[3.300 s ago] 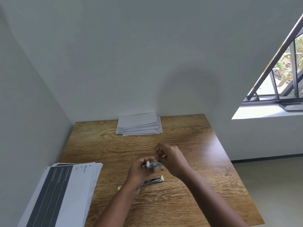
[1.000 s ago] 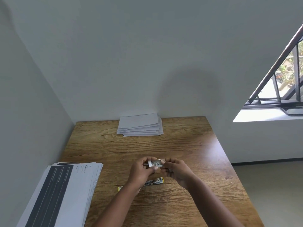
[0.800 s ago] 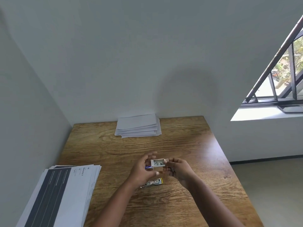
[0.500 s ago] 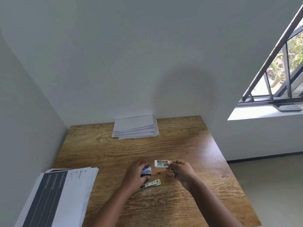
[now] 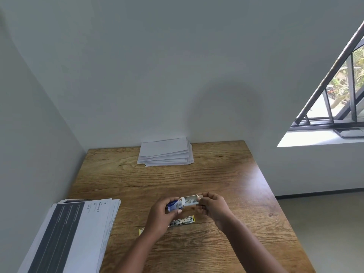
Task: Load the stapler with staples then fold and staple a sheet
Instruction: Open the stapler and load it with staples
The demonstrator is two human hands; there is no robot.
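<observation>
Lying just under and nearer than both hands, the stapler [image 5: 182, 222] rests on the wooden table [image 5: 197, 174], its long axis running left to right with a slight tilt, its yellow end poking out beneath the gap between the wrists; the left hand [image 5: 160, 212] hovers almost directly over it and is, I judge, the nearer one to reach it. That left hand curls its fingers round the blue sleeve of a staple box [image 5: 174, 205]; the right hand [image 5: 213, 205] pinches the white inner tray [image 5: 190, 200], drawn out to the right of the sleeve with pale staples showing inside, though how many I cannot tell. Loading looks not yet done, so the staples must come down and toward the person to meet the stapler. Off to the left of the left hand, a stack of printed sheets [image 5: 78, 233] overhangs the near table edge; well beyond both hands, a pile of folded white papers [image 5: 165, 154] sits at the far edge against a bare white wall [image 5: 177, 66]; further right of the right hand, a window [image 5: 338, 107] lets in daylight.
</observation>
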